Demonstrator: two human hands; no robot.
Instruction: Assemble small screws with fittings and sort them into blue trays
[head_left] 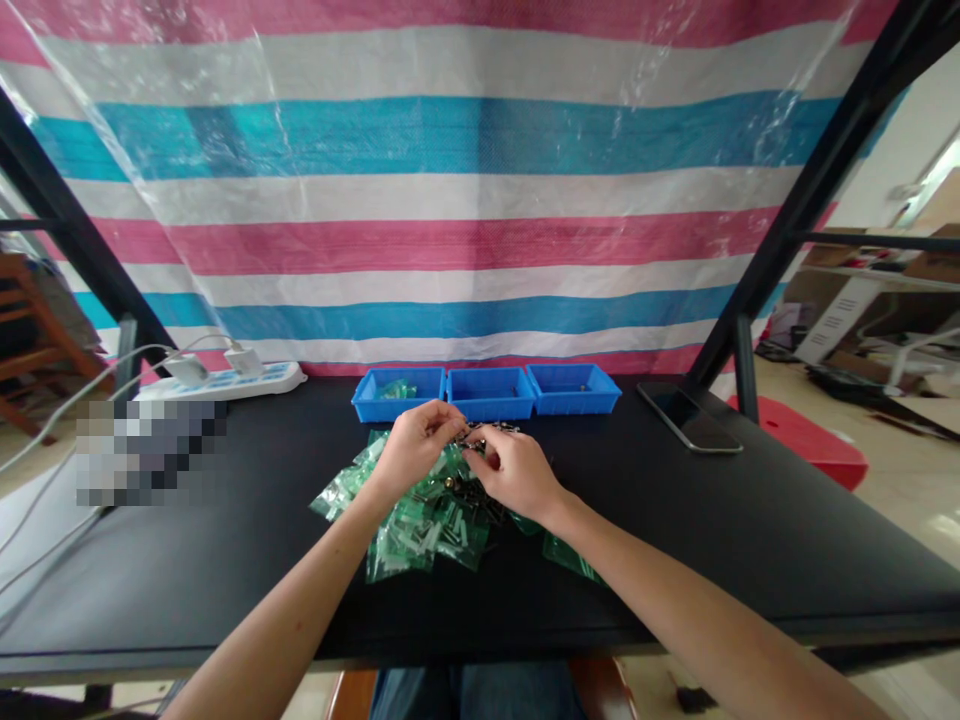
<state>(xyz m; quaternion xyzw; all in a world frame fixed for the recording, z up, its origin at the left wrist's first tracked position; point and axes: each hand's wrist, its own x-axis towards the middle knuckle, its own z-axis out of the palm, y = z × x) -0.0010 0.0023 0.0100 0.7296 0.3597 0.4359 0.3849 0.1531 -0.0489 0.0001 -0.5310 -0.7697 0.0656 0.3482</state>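
My left hand [420,445] and my right hand [517,468] are close together over a heap of small green plastic bags [420,525] and dark metal screws [472,492]. The fingers of both hands are pinched, and whatever is between them is too small to name. Behind the heap stand three blue trays in a row. The left tray [360,402] has some green bags in it. In the middle tray [491,408] and the right tray [577,402] only a few tiny pieces show. More green bag material [566,555] lies under my right forearm.
A phone [694,418] lies at the right on the black table [247,540]. A white power strip [277,379] with plugs and cables is at the back left, near a blurred item. A striped sheet [450,240] hangs behind.
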